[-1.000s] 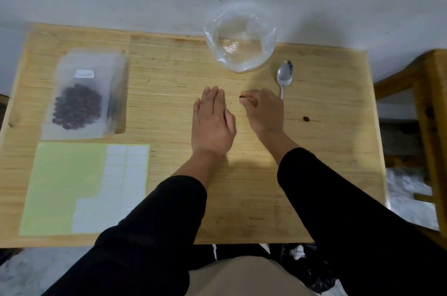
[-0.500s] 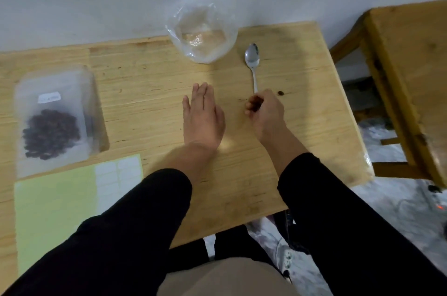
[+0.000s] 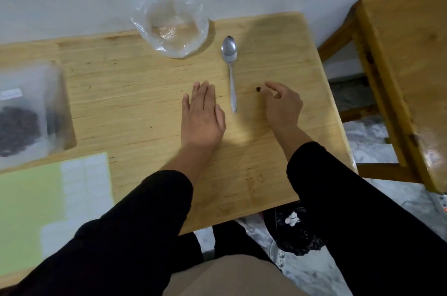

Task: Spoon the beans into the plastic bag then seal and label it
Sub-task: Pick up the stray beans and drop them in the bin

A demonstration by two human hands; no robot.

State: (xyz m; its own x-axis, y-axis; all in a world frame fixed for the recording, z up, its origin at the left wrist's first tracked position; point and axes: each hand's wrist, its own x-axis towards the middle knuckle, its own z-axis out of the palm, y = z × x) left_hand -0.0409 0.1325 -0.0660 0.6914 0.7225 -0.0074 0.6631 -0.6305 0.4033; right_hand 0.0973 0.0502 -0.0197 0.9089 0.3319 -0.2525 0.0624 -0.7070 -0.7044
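A frosted plastic bag [image 3: 26,111] holding dark beans and bearing a small white label lies flat at the table's left edge. At the back stands a clear plastic container [image 3: 171,27], and a metal spoon [image 3: 230,63] lies just right of it with its handle toward me. A single loose bean [image 3: 258,88] rests on the wood right of the spoon handle. My right hand [image 3: 284,105] is beside it, index fingertip almost touching the bean and the other fingers curled under, hiding what is inside. My left hand [image 3: 202,114] lies flat on the table left of the spoon.
A green sheet of white labels [image 3: 48,208] lies at the front left of the wooden table [image 3: 135,92]. A second wooden table [image 3: 406,78] stands to the right across a gap. A white wall runs behind the table.
My right hand moved from the spoon's left side across the handle to the loose bean on the right. The view swung right. My left hand stayed flat.
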